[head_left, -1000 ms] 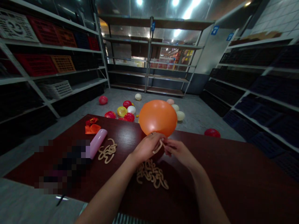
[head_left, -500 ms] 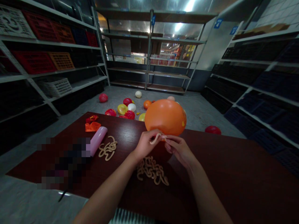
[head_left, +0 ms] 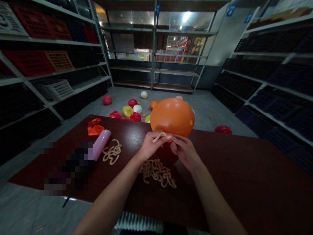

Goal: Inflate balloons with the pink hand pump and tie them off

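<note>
A large inflated orange balloon (head_left: 172, 116) is at the table's far edge, just beyond my hands. The fingertips of both hands meet at its near, lower end, where the neck is hidden. My left hand (head_left: 152, 145) is closed, pinching a short beige cord-like strand (head_left: 158, 137) that sticks out to the left over its fingers. My right hand (head_left: 184, 149) is closed too, thumb and forefinger pinched at the balloon's neck. Below the hands lies a pile of similar curly beige strands (head_left: 157, 173). A smaller bunch of strands (head_left: 112, 152) lies farther left.
A pink cylinder (head_left: 101, 142), its near part pixelated, lies left on the dark wooden table (head_left: 232, 173). Crumpled orange and red pieces (head_left: 95, 130) lie at the back left corner. Several balloons (head_left: 135, 116) are on the floor beyond. Shelves with crates (head_left: 58, 60) stand around.
My fingers have drawn closer together at the balloon's neck. The strand's loose end now points straighter to the left. The whole view has shifted slightly; the piles lie as before.
</note>
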`<action>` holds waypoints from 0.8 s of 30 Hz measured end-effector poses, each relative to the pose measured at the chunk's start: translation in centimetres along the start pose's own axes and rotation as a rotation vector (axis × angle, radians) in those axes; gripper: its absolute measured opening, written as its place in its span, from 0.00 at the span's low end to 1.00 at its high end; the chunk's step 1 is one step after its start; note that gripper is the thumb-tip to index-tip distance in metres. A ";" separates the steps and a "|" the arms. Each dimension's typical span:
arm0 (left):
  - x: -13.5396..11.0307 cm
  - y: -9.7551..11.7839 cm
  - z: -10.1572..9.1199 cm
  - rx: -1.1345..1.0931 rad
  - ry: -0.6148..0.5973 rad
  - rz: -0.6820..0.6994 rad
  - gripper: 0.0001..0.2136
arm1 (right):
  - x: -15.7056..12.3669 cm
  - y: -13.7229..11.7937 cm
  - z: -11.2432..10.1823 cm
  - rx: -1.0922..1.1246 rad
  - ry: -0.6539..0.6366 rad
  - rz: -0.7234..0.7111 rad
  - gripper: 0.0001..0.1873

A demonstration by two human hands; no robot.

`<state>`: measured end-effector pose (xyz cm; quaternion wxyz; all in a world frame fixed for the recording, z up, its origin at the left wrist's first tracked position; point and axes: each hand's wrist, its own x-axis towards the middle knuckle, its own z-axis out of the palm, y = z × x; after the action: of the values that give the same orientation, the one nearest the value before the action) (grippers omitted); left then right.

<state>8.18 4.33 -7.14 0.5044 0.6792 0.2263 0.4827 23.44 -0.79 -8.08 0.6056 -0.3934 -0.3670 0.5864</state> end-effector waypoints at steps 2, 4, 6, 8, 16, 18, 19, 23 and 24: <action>0.0 0.3 0.2 -0.003 0.003 -0.003 0.20 | 0.1 0.1 0.0 -0.007 0.013 -0.019 0.16; 0.0 0.4 0.3 -0.003 0.028 -0.013 0.20 | 0.0 0.3 0.1 -0.075 -0.014 -0.047 0.15; 0.1 0.2 0.2 0.003 0.049 -0.028 0.21 | -0.2 0.5 0.3 -0.157 -0.060 -0.084 0.13; 0.2 0.0 0.1 -0.002 0.053 -0.039 0.21 | -0.4 0.5 0.6 -0.226 -0.108 -0.106 0.12; 0.0 -0.7 0.9 0.113 0.256 -0.001 0.15 | -0.3 0.9 1.3 -0.307 -0.056 -0.154 0.15; -0.2 -1.0 1.3 0.153 0.403 0.002 0.18 | -0.3 1.3 1.5 -0.271 -0.027 -0.158 0.15; -0.3 -1.1 1.4 0.165 0.446 -0.004 0.18 | -0.3 1.5 1.6 -0.244 -0.020 -0.155 0.15; -0.2 -1.2 1.2 0.117 0.408 -0.029 0.24 | -0.4 1.6 1.9 -0.121 -0.009 -0.117 0.16; -0.1 -1.1 1.2 0.080 0.361 -0.029 0.27 | -0.4 1.5 1.9 -0.094 0.003 -0.107 0.16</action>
<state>9.34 4.12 -8.20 0.4353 0.5976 0.3420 0.5800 21.09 -1.12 -8.63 0.6174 -0.4021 -0.4139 0.5346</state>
